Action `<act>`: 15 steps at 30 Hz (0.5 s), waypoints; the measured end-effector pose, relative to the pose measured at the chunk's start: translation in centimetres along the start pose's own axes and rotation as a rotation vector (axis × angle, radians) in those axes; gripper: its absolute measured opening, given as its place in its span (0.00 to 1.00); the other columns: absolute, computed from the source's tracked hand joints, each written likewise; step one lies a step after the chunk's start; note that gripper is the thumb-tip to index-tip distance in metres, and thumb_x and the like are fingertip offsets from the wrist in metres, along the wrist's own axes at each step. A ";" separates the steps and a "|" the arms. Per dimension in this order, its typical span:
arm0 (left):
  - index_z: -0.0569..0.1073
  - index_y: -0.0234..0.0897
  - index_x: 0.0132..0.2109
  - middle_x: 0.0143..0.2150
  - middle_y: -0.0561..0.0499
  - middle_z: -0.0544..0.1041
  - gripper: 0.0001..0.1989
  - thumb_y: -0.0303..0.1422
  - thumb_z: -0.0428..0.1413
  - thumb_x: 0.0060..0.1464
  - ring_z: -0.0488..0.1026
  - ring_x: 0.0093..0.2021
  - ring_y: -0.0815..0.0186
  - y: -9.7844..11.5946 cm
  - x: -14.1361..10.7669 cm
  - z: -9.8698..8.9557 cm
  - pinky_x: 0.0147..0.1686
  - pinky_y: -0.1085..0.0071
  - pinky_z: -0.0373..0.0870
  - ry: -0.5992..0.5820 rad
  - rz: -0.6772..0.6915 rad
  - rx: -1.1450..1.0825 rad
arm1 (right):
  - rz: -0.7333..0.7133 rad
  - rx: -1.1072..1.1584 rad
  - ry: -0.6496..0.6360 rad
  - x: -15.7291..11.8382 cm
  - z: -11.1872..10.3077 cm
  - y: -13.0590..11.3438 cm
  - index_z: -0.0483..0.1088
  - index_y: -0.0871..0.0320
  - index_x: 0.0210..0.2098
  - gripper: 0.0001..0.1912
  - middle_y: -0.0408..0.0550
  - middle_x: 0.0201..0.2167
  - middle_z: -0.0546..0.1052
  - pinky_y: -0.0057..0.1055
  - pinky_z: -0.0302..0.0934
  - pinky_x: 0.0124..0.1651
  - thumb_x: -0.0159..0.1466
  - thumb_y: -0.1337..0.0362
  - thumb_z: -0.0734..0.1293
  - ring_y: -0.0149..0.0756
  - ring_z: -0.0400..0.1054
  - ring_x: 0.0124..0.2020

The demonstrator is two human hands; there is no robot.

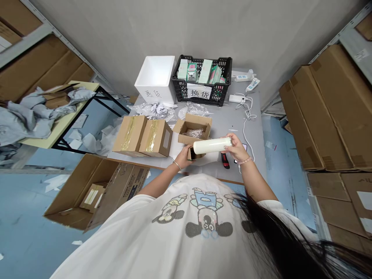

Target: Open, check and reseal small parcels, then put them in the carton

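Right hand wrapped round end of white cylinder, probably bottle, fingers curled, pressed together. Left hand at other end; fingers hidden, cannot tell state. Cylinder held level just over front of open cardboard box on grey table. Red-and-black box cutter lay below right hand.

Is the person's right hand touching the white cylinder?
Touching: the head view shows the right hand with its fingers curled around the end of the white cylinder.
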State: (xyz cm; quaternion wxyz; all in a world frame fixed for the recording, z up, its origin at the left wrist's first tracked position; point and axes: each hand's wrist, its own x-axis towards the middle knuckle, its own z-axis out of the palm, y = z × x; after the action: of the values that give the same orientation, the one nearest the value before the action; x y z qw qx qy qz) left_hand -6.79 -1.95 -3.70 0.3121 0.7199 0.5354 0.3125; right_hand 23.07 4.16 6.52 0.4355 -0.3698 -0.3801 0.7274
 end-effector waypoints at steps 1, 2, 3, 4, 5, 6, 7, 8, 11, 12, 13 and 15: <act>0.56 0.36 0.64 0.60 0.40 0.65 0.44 0.31 0.67 0.41 0.64 0.61 0.51 0.1 0.1 0.0 0.60 0.54 0.62 -0.005 0.004 -0.006 | -0.009 -0.084 -0.046 0.0 0.2 -0.6 0.66 0.54 0.41 0.28 0.41 0.40 0.75 0.26 0.71 0.28 0.42 0.72 0.76 0.31 0.71 0.35; 0.56 0.37 0.64 0.60 0.40 0.65 0.44 0.31 0.67 0.41 0.63 0.61 0.51 0.3 0.3 0.0 0.60 0.54 0.62 -0.008 0.010 -0.010 | -0.022 -0.165 -0.091 0.0 0.4 -1.2 0.67 0.55 0.40 0.28 0.42 0.41 0.75 0.26 0.71 0.30 0.41 0.72 0.76 0.32 0.70 0.37; 0.56 0.37 0.64 0.60 0.40 0.65 0.45 0.31 0.67 0.41 0.63 0.61 0.51 0.3 0.4 0.0 0.59 0.54 0.62 -0.011 0.018 -0.011 | -0.042 -0.246 -0.133 -0.1 0.6 -1.7 0.67 0.56 0.39 0.27 0.44 0.42 0.75 0.26 0.70 0.31 0.41 0.72 0.76 0.32 0.70 0.38; 0.56 0.37 0.64 0.60 0.40 0.65 0.45 0.31 0.67 0.41 0.63 0.61 0.50 0.4 0.5 0.1 0.59 0.53 0.62 -0.015 0.026 -0.011 | -0.065 -0.334 -0.178 -0.1 0.9 -2.1 0.67 0.57 0.39 0.27 0.45 0.42 0.75 0.26 0.69 0.33 0.41 0.71 0.76 0.32 0.69 0.38; 0.56 0.37 0.64 0.60 0.40 0.65 0.45 0.31 0.68 0.40 0.64 0.60 0.50 0.5 0.7 0.2 0.59 0.53 0.63 -0.020 0.038 -0.011 | -0.094 -0.431 -0.223 -0.1 1.2 -2.4 0.68 0.57 0.40 0.26 0.45 0.42 0.74 0.26 0.68 0.35 0.42 0.71 0.76 0.32 0.69 0.37; 0.56 0.38 0.63 0.59 0.40 0.65 0.45 0.31 0.68 0.39 0.64 0.60 0.49 0.6 0.8 0.3 0.58 0.52 0.63 -0.026 0.049 -0.013 | -0.129 -0.534 -0.265 -0.1 1.5 -2.7 0.68 0.58 0.41 0.26 0.45 0.42 0.74 0.26 0.67 0.36 0.43 0.71 0.75 0.31 0.68 0.36; 0.57 0.38 0.63 0.59 0.40 0.65 0.46 0.31 0.68 0.38 0.64 0.60 0.49 0.7 0.9 0.5 0.58 0.51 0.63 -0.028 0.060 -0.017 | -0.171 -0.643 -0.303 -0.1 1.8 -2.9 0.68 0.58 0.42 0.26 0.45 0.42 0.73 0.27 0.66 0.37 0.44 0.71 0.75 0.31 0.68 0.35; 0.57 0.38 0.63 0.59 0.40 0.66 0.46 0.31 0.69 0.38 0.65 0.59 0.49 0.8 1.0 0.7 0.58 0.51 0.64 -0.028 0.070 -0.024 | -0.219 -0.752 -0.339 -0.1 2.1 -3.1 0.68 0.58 0.43 0.26 0.46 0.42 0.73 0.28 0.65 0.38 0.45 0.72 0.74 0.31 0.67 0.35; 0.58 0.38 0.62 0.59 0.40 0.66 0.46 0.31 0.69 0.37 0.65 0.59 0.49 1.2 1.4 1.5 0.58 0.51 0.64 -0.007 0.092 -0.060 | -0.375 -1.004 -0.423 -0.1 3.3 -3.1 0.69 0.57 0.44 0.24 0.49 0.46 0.70 0.32 0.64 0.44 0.47 0.72 0.71 0.36 0.67 0.40; 0.59 0.37 0.62 0.58 0.40 0.66 0.45 0.31 0.69 0.37 0.65 0.59 0.49 1.4 1.6 1.9 0.57 0.51 0.64 0.002 0.094 -0.074 | -0.406 -1.063 -0.437 0.0 3.8 -2.9 0.69 0.57 0.44 0.24 0.50 0.48 0.69 0.32 0.63 0.45 0.47 0.72 0.71 0.37 0.67 0.42; 0.59 0.37 0.62 0.58 0.39 0.67 0.45 0.31 0.69 0.37 0.66 0.58 0.49 1.6 1.8 2.3 0.57 0.52 0.64 0.011 0.095 -0.089 | -0.419 -1.115 -0.440 0.0 4.2 -2.4 0.69 0.57 0.45 0.24 0.51 0.49 0.67 0.33 0.63 0.46 0.48 0.71 0.70 0.37 0.67 0.42; 0.59 0.37 0.61 0.58 0.39 0.67 0.44 0.31 0.69 0.37 0.66 0.58 0.49 1.9 2.2 3.4 0.57 0.52 0.64 0.042 0.092 -0.121 | -0.399 -1.222 -0.398 0.1 5.2 -1.1 0.70 0.57 0.48 0.24 0.53 0.50 0.66 0.33 0.63 0.45 0.50 0.71 0.69 0.37 0.67 0.41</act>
State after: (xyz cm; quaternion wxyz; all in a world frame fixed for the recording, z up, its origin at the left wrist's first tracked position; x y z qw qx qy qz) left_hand -2.54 -0.61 -3.99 0.3288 0.7170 0.4883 0.3733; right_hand 18.91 3.39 9.76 0.1954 -0.3313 -0.8576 0.3415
